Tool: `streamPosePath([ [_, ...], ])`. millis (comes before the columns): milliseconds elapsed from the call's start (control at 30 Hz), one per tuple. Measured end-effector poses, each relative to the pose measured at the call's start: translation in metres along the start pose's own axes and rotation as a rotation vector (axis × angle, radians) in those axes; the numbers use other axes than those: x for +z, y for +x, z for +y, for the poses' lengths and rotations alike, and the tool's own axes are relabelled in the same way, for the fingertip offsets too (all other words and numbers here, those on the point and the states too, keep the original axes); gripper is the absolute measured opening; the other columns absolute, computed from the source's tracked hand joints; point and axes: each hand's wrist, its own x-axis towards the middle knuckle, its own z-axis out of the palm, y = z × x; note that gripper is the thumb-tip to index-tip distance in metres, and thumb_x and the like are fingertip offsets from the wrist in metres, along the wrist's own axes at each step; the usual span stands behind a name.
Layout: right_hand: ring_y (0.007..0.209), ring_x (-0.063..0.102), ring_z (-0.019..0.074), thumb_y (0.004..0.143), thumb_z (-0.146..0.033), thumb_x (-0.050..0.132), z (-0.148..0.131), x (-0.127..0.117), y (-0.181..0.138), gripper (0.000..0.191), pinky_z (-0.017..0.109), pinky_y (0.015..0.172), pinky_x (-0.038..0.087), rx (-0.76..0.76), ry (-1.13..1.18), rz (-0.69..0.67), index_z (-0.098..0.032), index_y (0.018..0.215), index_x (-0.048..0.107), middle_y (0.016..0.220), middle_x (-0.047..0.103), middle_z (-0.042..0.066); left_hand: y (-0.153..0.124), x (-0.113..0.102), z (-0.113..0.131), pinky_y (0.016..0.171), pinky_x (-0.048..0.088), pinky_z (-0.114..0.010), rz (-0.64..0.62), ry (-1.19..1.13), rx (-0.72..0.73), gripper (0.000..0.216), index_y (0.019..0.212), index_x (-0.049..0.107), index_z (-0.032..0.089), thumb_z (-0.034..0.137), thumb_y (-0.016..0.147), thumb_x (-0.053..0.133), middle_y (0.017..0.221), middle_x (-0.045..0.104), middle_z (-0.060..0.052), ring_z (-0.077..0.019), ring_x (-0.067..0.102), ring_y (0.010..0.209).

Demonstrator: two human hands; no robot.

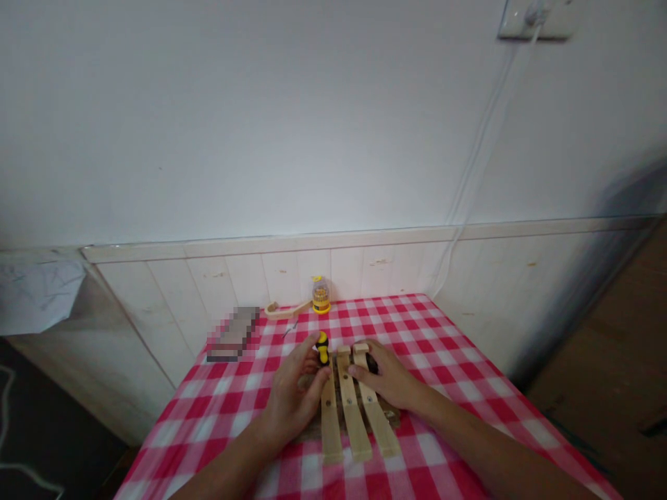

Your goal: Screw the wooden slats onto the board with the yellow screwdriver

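Observation:
Three pale wooden strips (357,437) lie side by side on a brownish base (390,414), with screw heads showing along them and raised blocks at their far ends. A small yellow-and-black screwdriver (323,348) stands upright over the left strip. Fingers of my left hand (293,392) close around it; its tip is too small to make out. My right hand (388,375) grips the far part of the right strip, its thumb reaching to the middle strip. Some of its fingers are hidden behind the wood.
A red-and-white checked cloth (411,330) covers the table. Toward the wall stand a yellow bit holder with a clear cover (321,297) and a curved wooden piece (281,314). A small thin metal item (290,330) lies nearer. At left is a pixelated flat object (234,335).

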Motion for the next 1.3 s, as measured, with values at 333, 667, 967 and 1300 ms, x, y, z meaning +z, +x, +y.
streamPosePath([
  [333,0.096,0.065,0.0264,0.093,-0.037,0.066,0.0,0.0,0.0,0.018,0.037,0.083,0.052,0.002,-0.009,-0.001,-0.02,0.098,0.066,0.098,0.069,0.008,-0.003,-0.002,-0.004,0.079,0.067,-0.03,-0.045,-0.034,0.014,0.058,0.152,0.046,0.024,0.02,0.097,0.062,0.109,0.074,-0.01,-0.0195,0.077,0.091],
  [667,0.093,0.065,0.0257,0.094,-0.04,0.066,-0.001,-0.001,0.001,0.02,0.037,0.082,0.052,-0.016,-0.027,0.004,-0.02,0.097,0.066,0.096,0.07,0.007,-0.005,0.001,-0.011,0.072,0.068,-0.03,-0.008,0.043,0.099,0.051,0.141,0.054,0.027,0.026,0.093,0.07,0.107,0.076,-0.005,-0.0172,0.077,0.082],
  [967,0.096,0.066,0.0271,0.093,-0.038,0.067,0.002,0.001,0.0,0.018,0.038,0.084,0.052,-0.008,-0.015,0.008,-0.021,0.097,0.066,0.099,0.069,0.007,-0.003,0.001,-0.007,0.071,0.068,-0.031,0.012,0.078,0.057,0.046,0.139,0.056,0.026,0.027,0.094,0.067,0.103,0.077,-0.005,-0.0182,0.077,0.082],
  [1300,0.098,0.066,0.0277,0.093,-0.037,0.067,0.004,0.001,0.001,0.019,0.04,0.087,0.052,-0.017,0.01,0.003,-0.02,0.101,0.067,0.103,0.07,0.009,-0.005,0.001,-0.006,0.08,0.068,-0.034,-0.025,0.036,0.058,0.052,0.145,0.052,0.027,0.02,0.095,0.063,0.113,0.077,-0.007,-0.0208,0.078,0.094],
])
